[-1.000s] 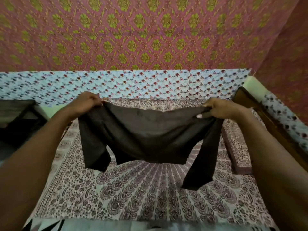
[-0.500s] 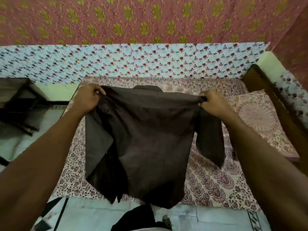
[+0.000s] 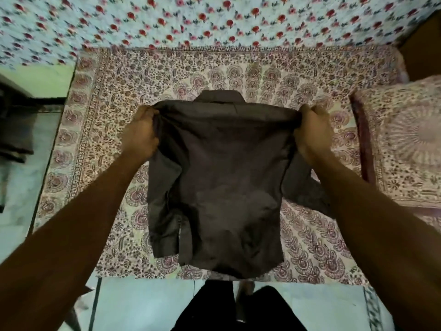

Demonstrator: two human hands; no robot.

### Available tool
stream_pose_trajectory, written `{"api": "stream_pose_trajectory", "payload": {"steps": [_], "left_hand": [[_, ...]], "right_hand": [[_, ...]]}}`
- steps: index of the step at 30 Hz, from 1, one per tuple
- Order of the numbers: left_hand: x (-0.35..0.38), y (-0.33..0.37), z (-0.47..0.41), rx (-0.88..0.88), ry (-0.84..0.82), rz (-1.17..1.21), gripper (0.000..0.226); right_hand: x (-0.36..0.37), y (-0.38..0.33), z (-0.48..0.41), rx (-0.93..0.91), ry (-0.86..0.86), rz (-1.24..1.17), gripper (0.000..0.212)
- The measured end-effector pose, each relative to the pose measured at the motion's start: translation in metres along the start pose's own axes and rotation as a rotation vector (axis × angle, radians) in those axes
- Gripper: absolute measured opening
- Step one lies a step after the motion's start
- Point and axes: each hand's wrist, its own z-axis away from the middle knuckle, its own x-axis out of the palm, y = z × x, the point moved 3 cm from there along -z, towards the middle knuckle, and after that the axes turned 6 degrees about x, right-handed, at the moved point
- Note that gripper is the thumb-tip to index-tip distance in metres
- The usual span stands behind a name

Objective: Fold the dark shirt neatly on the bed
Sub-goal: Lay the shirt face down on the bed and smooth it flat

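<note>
The dark shirt (image 3: 222,177) lies back side up on the patterned bed sheet (image 3: 114,101), its collar pointing away from me and its hem at the bed's near edge. My left hand (image 3: 140,134) grips the left shoulder of the shirt. My right hand (image 3: 312,132) grips the right shoulder. The left sleeve is folded down along the shirt's side. The right sleeve trails out to the right, partly hidden under my right forearm.
A pillow (image 3: 403,142) in matching print lies on the bed at the right. A floral cloth (image 3: 191,20) hangs behind the bed. Pale floor tiles (image 3: 21,192) show at the left and below the bed's near edge, beside my dark trousers (image 3: 238,309).
Both hands have lowered the shirt from hanging in the air onto the bed, where it now lies spread. My view has tipped downward.
</note>
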Motion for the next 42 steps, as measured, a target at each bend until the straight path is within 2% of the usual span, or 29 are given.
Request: {"api": "stream_pose_trajectory", "payload": {"steps": [4, 8, 15, 19, 21, 25, 27, 29, 31, 33, 36, 38, 40, 42], "left_hand": [[0.038, -0.007, -0.031, -0.030, -0.080, -0.011, 0.058], [0.069, -0.015, -0.061, -0.031, -0.176, -0.143, 0.085], [0.135, -0.053, -0.141, 0.031, -0.233, -0.158, 0.096], [0.176, -0.062, -0.182, -0.018, -0.258, -0.165, 0.109], [0.196, -0.062, -0.190, 0.004, -0.198, -0.185, 0.111], [0.250, -0.074, -0.186, 0.109, -0.227, -0.259, 0.093], [0.271, -0.075, -0.185, 0.073, -0.236, -0.225, 0.072], [0.288, -0.072, -0.191, 0.005, -0.216, -0.172, 0.058], [0.300, -0.071, -0.205, -0.125, -0.208, -0.102, 0.055], [0.304, -0.073, -0.219, -0.263, -0.195, -0.040, 0.051], [0.306, -0.070, -0.238, -0.341, -0.124, 0.120, 0.031], [0.305, -0.065, -0.250, -0.292, -0.097, 0.186, 0.032], [0.302, -0.065, -0.264, -0.240, 0.010, 0.191, 0.026], [0.300, -0.069, -0.277, -0.216, 0.131, 0.207, 0.023]], "right_hand": [[0.046, -0.007, -0.029, 0.042, 0.013, 0.011, 0.030], [0.077, 0.001, -0.065, 0.146, 0.005, -0.011, 0.037], [0.147, 0.008, -0.143, 0.078, -0.114, 0.015, 0.035], [0.186, 0.006, -0.182, 0.072, -0.070, -0.004, 0.050], [0.205, 0.004, -0.192, 0.126, -0.058, -0.026, 0.056], [0.262, 0.015, -0.186, 0.168, -0.310, 0.093, 0.058], [0.287, 0.019, -0.184, 0.203, -0.413, 0.077, 0.054], [0.305, 0.016, -0.186, 0.174, -0.450, 0.076, 0.060], [0.321, 0.008, -0.197, 0.050, -0.410, 0.129, 0.064], [0.331, -0.008, -0.208, -0.090, -0.374, 0.170, 0.059], [0.343, -0.029, -0.224, -0.182, -0.329, 0.113, 0.026], [0.343, -0.035, -0.235, -0.153, -0.232, -0.038, 0.013], [0.337, -0.035, -0.249, -0.032, -0.102, -0.190, 0.022], [0.337, -0.030, -0.267, 0.111, -0.013, -0.204, 0.027]]}}
